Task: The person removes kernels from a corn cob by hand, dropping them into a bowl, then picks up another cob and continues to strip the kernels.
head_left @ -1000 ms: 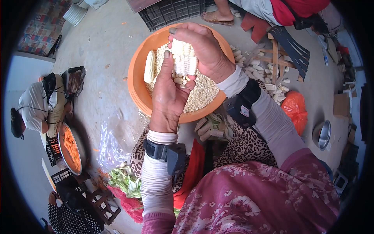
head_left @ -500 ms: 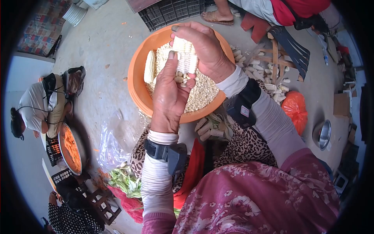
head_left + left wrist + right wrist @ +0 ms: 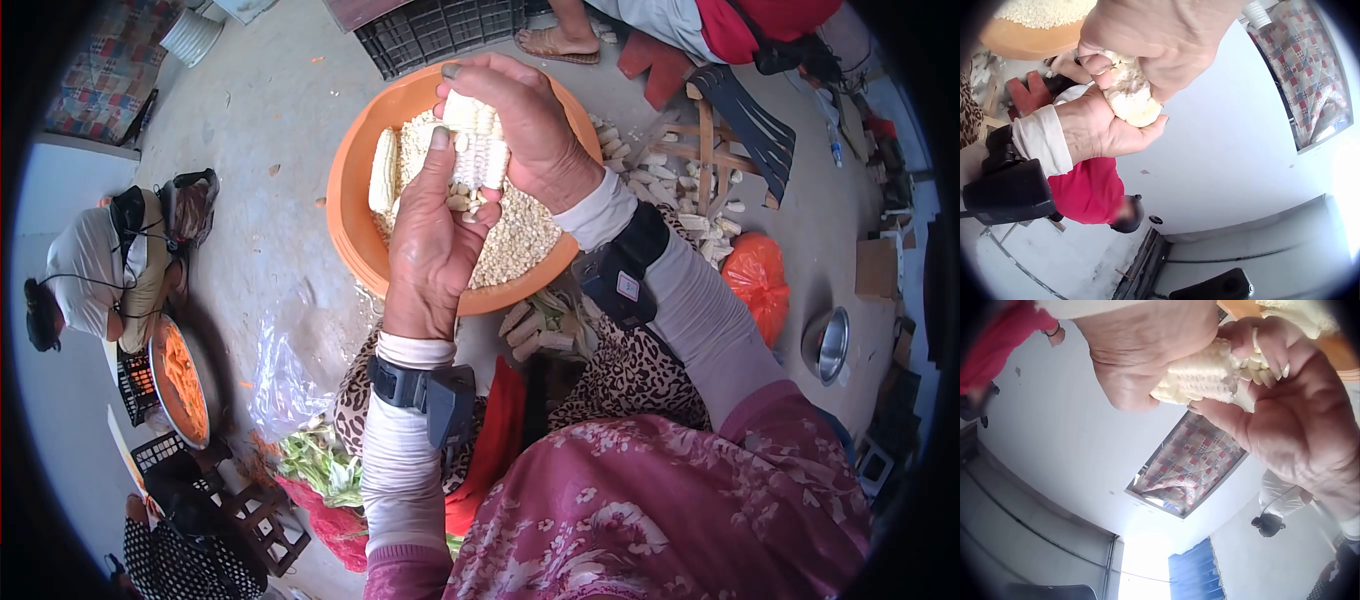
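Observation:
Over the orange tub [image 3: 345,235] I hold a partly stripped white corn cob [image 3: 472,160] in both hands. My right hand [image 3: 535,130] grips it from the right, fingers curled round its far end. The left hand [image 3: 432,245] has its thumb on the cob's kernels and its fingers curled below the near end. Loose kernels [image 3: 1260,370] lie in those left fingers in the right wrist view. Bare rows show along the cob's side. Shelled kernels [image 3: 520,245] fill much of the tub, and another ear of corn [image 3: 383,172] lies on them at the left.
Bare cobs [image 3: 665,185] are heaped right of the tub beside a low folding stool [image 3: 740,130]. A black crate [image 3: 440,35] stands behind. At left, a person [image 3: 95,265] sits by a basin of orange shreds [image 3: 182,385]. An orange bag [image 3: 757,285] lies to the right.
My left thumb has shifted slightly up and right along the cob, and a loosened kernel shows by its tip. The right hand keeps its hold almost unmoved.

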Demonstrator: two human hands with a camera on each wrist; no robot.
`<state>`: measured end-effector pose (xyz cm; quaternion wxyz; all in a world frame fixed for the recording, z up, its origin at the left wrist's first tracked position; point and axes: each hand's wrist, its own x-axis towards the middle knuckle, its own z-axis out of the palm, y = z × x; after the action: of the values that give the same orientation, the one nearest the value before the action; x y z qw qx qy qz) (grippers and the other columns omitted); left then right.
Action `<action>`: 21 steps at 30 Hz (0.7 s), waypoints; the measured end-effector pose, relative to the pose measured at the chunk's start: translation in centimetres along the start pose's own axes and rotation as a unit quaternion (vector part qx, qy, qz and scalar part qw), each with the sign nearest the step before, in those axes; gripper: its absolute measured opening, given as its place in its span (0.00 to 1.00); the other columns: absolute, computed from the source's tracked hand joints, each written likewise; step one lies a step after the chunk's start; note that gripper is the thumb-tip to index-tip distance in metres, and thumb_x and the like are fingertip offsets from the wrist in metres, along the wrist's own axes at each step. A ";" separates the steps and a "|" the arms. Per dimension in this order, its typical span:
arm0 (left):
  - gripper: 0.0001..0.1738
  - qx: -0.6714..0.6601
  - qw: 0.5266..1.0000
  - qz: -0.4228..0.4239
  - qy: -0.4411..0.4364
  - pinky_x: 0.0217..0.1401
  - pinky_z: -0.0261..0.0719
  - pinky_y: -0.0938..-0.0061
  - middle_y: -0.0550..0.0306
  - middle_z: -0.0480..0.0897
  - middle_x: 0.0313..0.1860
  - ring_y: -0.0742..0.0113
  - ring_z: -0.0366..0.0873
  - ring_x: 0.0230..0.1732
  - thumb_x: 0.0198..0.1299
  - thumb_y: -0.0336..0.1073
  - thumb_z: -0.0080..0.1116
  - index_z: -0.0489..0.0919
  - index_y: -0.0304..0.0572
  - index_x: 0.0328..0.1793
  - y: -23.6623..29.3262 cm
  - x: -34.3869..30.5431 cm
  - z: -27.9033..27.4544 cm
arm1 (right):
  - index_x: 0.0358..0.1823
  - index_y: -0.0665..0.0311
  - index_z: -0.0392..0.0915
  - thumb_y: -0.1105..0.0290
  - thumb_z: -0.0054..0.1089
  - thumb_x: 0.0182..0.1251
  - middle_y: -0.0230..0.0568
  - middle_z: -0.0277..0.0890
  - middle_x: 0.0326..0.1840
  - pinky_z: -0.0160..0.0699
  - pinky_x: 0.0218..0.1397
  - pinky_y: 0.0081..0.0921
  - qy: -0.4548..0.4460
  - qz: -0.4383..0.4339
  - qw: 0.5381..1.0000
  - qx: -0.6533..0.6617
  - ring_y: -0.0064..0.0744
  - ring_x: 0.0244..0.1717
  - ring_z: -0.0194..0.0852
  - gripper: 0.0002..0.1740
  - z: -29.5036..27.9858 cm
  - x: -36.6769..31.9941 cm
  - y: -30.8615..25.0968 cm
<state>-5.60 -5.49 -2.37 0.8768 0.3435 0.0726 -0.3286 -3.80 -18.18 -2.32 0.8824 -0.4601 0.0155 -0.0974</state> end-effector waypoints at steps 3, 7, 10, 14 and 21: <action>0.21 0.014 1.000 -0.003 0.007 0.28 0.78 0.81 0.55 0.79 0.43 0.69 0.78 0.35 0.62 0.46 0.55 0.72 0.39 0.54 0.1 -0.1 0.1 | 0.40 0.69 0.72 0.69 0.54 0.61 0.40 0.75 0.36 0.77 0.41 0.23 0.004 -0.006 1.000 0.008 0.27 0.37 0.76 0.11 0.0 -0.1 0.0; 0.21 0.011 1.000 -0.006 0.007 0.28 0.78 0.82 0.55 0.79 0.42 0.70 0.77 0.34 0.62 0.46 0.56 0.72 0.39 0.54 0.1 0.0 0.0 | 0.39 0.69 0.72 0.69 0.54 0.60 0.40 0.75 0.35 0.77 0.41 0.23 0.008 -0.012 1.000 0.011 0.27 0.37 0.76 0.10 0.1 -0.1 0.1; 0.21 0.021 1.000 -0.001 0.016 0.28 0.78 0.83 0.55 0.79 0.42 0.70 0.77 0.33 0.61 0.45 0.56 0.72 0.39 0.54 0.1 -0.1 0.2 | 0.39 0.69 0.72 0.70 0.55 0.60 0.40 0.75 0.35 0.77 0.41 0.22 0.011 -0.023 1.000 0.010 0.28 0.37 0.76 0.10 0.2 -0.1 0.2; 0.19 0.075 0.997 0.011 0.009 0.28 0.75 0.84 0.57 0.79 0.38 0.73 0.76 0.31 0.61 0.44 0.57 0.72 0.38 0.51 -0.1 0.0 0.0 | 0.38 0.70 0.72 0.69 0.55 0.59 0.40 0.75 0.33 0.76 0.39 0.21 0.028 -0.020 0.999 -0.012 0.26 0.35 0.75 0.11 0.4 -0.2 0.2; 0.19 0.117 0.992 0.032 0.024 0.27 0.72 0.86 0.61 0.78 0.33 0.74 0.74 0.29 0.61 0.46 0.57 0.72 0.39 0.48 -0.5 0.0 0.3 | 0.35 0.72 0.74 0.64 0.60 0.53 0.34 0.72 0.29 0.71 0.31 0.20 0.054 -0.050 0.994 -0.080 0.20 0.29 0.68 0.16 0.6 0.2 1.0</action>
<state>-5.92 -5.94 -2.40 0.8387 0.4538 0.0432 -0.2980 -3.40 -17.22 -2.77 0.8344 -0.5239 0.0472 -0.1648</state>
